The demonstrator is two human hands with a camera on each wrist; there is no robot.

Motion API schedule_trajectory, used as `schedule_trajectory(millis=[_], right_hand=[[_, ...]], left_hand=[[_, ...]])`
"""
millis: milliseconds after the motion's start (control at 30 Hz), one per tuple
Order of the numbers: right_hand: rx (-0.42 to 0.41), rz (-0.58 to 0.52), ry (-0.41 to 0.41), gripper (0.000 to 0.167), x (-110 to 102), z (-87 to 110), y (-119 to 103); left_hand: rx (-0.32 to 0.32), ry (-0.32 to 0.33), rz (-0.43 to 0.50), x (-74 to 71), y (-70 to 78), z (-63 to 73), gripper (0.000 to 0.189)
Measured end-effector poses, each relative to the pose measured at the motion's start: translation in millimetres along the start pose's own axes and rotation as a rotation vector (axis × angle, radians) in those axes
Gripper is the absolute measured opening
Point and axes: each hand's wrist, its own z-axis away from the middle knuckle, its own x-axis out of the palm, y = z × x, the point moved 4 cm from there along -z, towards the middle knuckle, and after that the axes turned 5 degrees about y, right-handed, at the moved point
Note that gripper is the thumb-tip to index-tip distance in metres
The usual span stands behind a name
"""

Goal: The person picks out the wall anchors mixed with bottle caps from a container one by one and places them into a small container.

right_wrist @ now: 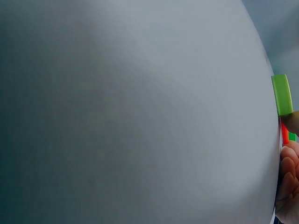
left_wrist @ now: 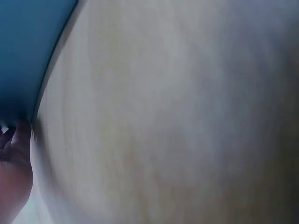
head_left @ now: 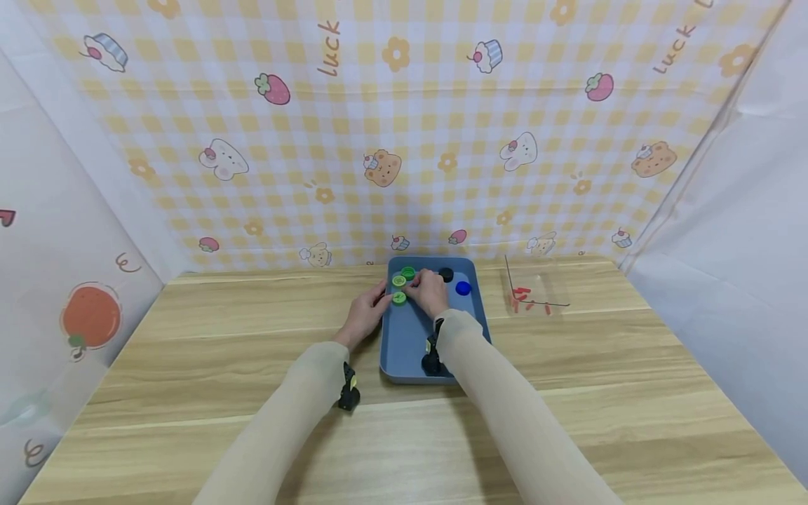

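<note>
A blue-grey tray (head_left: 404,344) lies on the table with round plastic bottle caps along its far part. My left hand (head_left: 362,315) grips the tray's left wall, its thumb over the rim beside the nearest light green cap (head_left: 399,298). Inside the tray, my right hand (head_left: 431,293) is close to that cap and a yellow-green cap (head_left: 399,281). In the right wrist view, a small red strip (right_wrist: 284,133) shows between its thumb and fingers, just below a light green cap (right_wrist: 281,94). A darker green cap (head_left: 408,273) sits behind.
A black cap (head_left: 446,274) and a blue cap (head_left: 463,288) lie at the tray's far right. Right of the tray stands a clear plastic box (head_left: 555,280) with several small red pieces (head_left: 521,290). A patterned cloth (head_left: 416,126) hangs behind the wooden table (head_left: 252,322).
</note>
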Motion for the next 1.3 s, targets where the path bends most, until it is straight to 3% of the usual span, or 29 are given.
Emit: schedule_trajectory(millis=[567, 767, 1300], right_hand=[[0.022, -0.067, -0.017, 0.019, -7, -1.1, 5], [0.037, -0.116, 0.014, 0.02, -15, 2.0, 5], [0.073, -0.226, 0.042, 0.022, -43, 0.1, 16]], left_hand=[[0.005, -0.003, 0.006, -0.3, 0.6, 1.7, 0.048], [-0.012, -0.004, 0.01, -0.5, 0.6, 2.3, 0.048], [0.017, -0.01, -0.028, 0.4, 1.0, 2.5, 0.049]])
